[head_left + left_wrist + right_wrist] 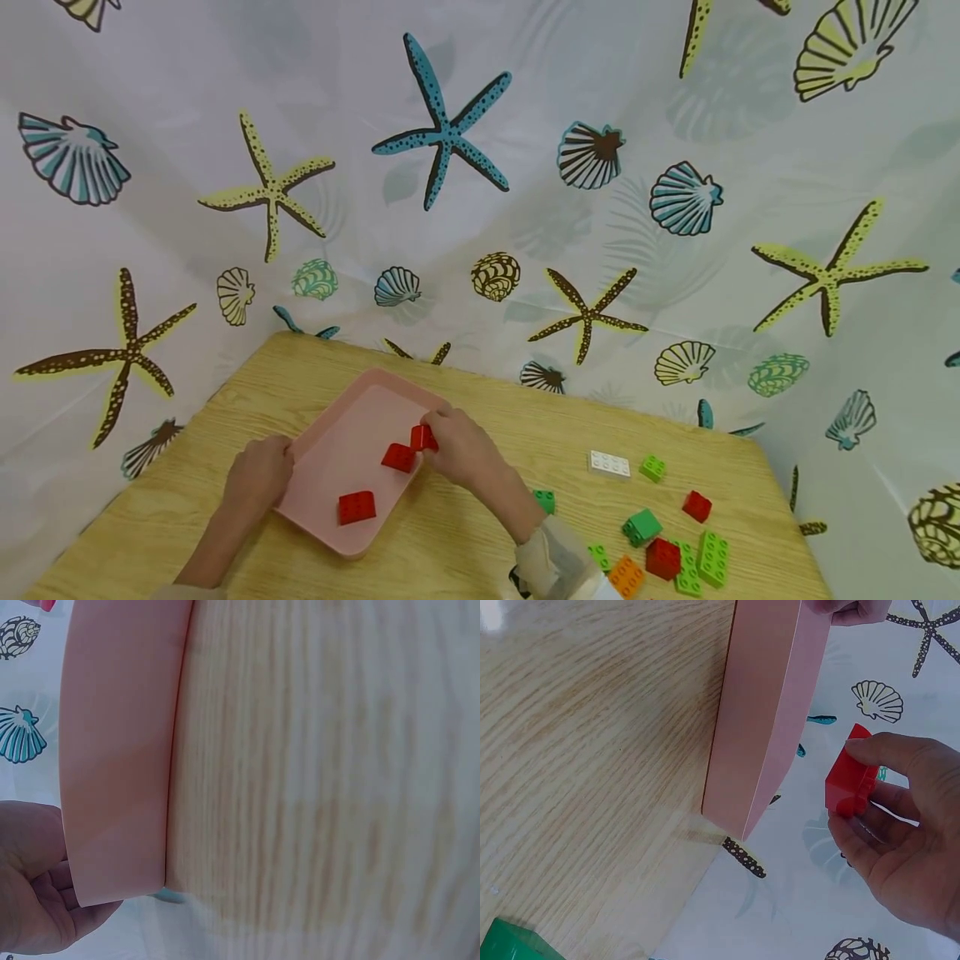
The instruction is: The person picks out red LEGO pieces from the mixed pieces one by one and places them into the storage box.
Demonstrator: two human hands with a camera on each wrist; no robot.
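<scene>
A pink tray (333, 467) stands on the wooden table in the head view, with two red toy bricks, one near its right side (399, 457) and another toward the front (357, 507). My left hand (261, 473) grips the tray's left edge; the left wrist view shows that hand (34, 881) around the tray wall (120, 750). Over the tray's right side, my right hand (463, 446) pinches a third red brick (422, 437). In the right wrist view this brick (849, 776), slanted on one face, sits between thumb and fingertips, above the tray's rim.
Loose bricks lie on the table to the right: white (609, 464), dark green (642, 527), red (663, 558), orange (626, 577) and several light green ones (712, 558). A green brick (544, 501) lies beside my right forearm. A shell-patterned curtain (480, 233) hangs behind the table.
</scene>
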